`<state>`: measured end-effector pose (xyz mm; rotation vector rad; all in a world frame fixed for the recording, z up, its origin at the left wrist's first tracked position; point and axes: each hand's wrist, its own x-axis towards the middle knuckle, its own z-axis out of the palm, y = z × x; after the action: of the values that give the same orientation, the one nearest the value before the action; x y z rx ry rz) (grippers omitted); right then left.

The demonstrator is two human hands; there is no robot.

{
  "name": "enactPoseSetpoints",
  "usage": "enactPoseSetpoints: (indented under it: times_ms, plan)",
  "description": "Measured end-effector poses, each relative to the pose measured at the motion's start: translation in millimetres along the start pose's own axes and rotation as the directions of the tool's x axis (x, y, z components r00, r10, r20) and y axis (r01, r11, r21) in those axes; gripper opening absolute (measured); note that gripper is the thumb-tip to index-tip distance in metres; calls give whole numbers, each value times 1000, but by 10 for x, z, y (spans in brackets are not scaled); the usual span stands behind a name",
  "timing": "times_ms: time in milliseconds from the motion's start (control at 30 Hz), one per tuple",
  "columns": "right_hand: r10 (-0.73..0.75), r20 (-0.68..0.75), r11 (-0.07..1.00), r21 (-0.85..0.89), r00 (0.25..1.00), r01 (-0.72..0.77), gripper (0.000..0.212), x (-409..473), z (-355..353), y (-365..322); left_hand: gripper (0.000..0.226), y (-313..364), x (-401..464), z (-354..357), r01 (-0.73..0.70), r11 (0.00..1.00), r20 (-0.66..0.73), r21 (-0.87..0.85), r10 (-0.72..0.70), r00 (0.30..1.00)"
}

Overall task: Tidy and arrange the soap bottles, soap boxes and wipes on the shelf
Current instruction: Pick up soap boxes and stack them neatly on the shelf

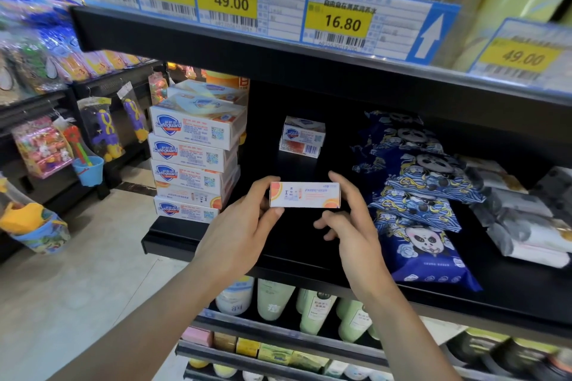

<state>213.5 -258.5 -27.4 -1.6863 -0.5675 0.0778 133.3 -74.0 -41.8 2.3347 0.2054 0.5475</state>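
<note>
Fingers [272, 182] of both hands around a flat cardboard soap box [305, 194] — rectangular, glossy.

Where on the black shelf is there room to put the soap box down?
Bare shelf shows between the tall Safeguard stack on the left and the blue panda wipes on the right, in front of the small two-box pile. The right side is crowded with overlapping wipes and grey packs.
</note>
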Motion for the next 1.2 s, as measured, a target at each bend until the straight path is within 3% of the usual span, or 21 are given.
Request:
enactPoseSetpoints:
  times_ms: [500, 867, 1200]
  plan:
    - [14, -16, 1000, -3, 1000, -14, 35, 0, 8, -2, 51, 15, -4, 7, -12, 1000, -4, 2, 12, 1000]
    - [30, -23, 999, 46, 999, -29, 31, -11, 26, -45, 55, 59, -5, -28, 9, 995, -7, -97, -10, 1000]
    - [90, -41, 992, 89, 995, -86, 23, -5, 37, -58, 59, 60, -3, -21, 38, 997, 13, -63, -37, 999]
